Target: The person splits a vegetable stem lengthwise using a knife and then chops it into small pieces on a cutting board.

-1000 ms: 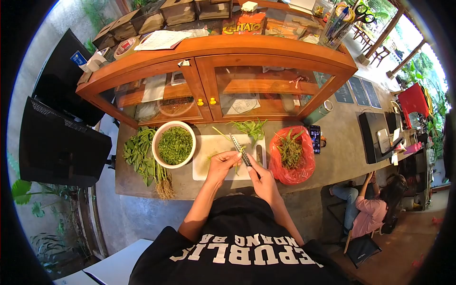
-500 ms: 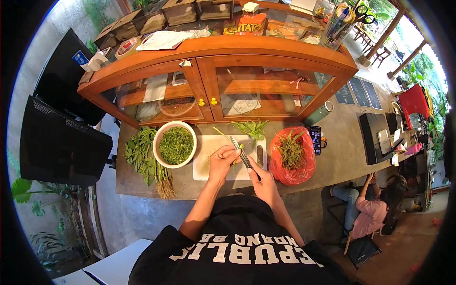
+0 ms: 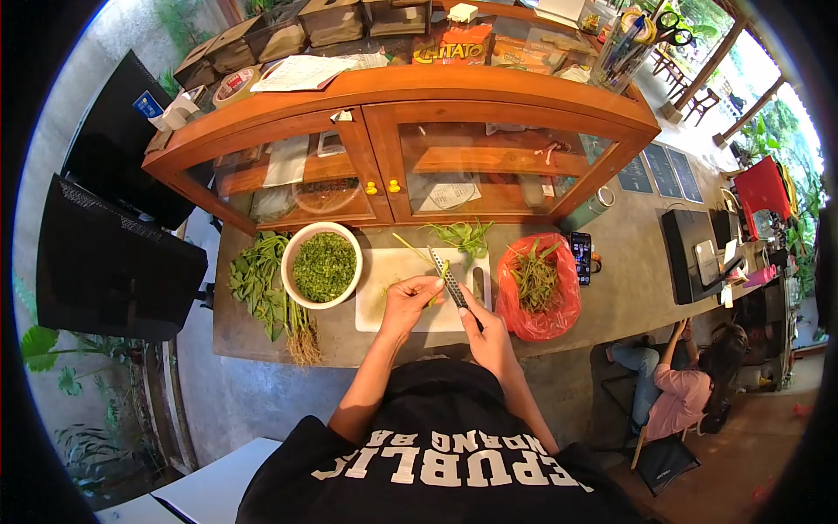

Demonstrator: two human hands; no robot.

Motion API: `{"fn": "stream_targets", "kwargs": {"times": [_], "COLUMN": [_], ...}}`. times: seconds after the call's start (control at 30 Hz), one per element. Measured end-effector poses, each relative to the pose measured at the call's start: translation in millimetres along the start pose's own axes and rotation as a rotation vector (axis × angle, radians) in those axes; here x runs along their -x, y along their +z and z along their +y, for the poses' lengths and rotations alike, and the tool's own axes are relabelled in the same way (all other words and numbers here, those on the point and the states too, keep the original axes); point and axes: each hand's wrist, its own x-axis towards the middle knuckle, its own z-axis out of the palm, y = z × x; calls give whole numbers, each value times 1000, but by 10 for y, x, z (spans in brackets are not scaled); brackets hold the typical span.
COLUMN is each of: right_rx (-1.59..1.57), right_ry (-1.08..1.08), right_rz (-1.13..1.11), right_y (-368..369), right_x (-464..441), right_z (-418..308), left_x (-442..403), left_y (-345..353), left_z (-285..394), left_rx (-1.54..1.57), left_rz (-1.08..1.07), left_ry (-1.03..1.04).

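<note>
My right hand (image 3: 483,332) is closed round the handle of a knife (image 3: 449,278) with a dark, patterned blade. Its blade crosses a green stem (image 3: 443,272) pinched in the fingers of my left hand (image 3: 410,301). Both hands are above a white cutting board (image 3: 384,271). Leafy green sprigs (image 3: 463,234) rest at the board's far edge. Left of the board stands a white bowl (image 3: 289,293) of finely chopped greens (image 3: 323,266). Beside it lies a bunch of leafy stalks (image 3: 262,275) with roots.
A red plastic bag (image 3: 567,306) of stems and trimmings sits right of the board, with a phone (image 3: 580,258) beyond it. Behind the board rises a wooden glass-door cabinet (image 3: 375,157). A green bottle (image 3: 587,210) stands near its right end. Another person (image 3: 681,393) sits at the right.
The knife blade has shifted slightly right and tilted relative to the stem. My left fingers have moved down a little, and more of the stem shows above them.
</note>
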Motion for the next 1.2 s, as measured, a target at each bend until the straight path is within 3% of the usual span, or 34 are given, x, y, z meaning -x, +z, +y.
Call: {"fn": "stream_targets", "kwargs": {"times": [0.07, 0.2, 0.3, 0.37, 0.6, 0.9, 1.0, 1.2], "right_rx": [27, 24, 19, -12, 99, -25, 3, 27], "right_ry": [125, 123, 0, -56, 48, 102, 170, 63], "right_rz": [-55, -55, -14, -11, -60, -60, -86, -14], "right_y": [-34, -17, 23, 32, 20, -10, -21, 17], "right_x": [-9, -4, 5, 2, 30, 19, 15, 18], "right_z": [-43, -15, 50, 136, 20, 29, 4, 47], "left_x": [9, -11, -18, 15, -18, 21, -1, 2], "left_y": [5, 15, 22, 28, 8, -31, -75, -75], "left_z": [5, 8, 35, 66, -8, -8, -16, 16], "left_rx": [-50, -43, -8, -11, -28, 147, 91, -102], "left_rz": [-6, -10, -2, -34, 18, -61, -126, -81], "left_ry": [5, 24, 48, -51, 42, -43, -58, -133]}}
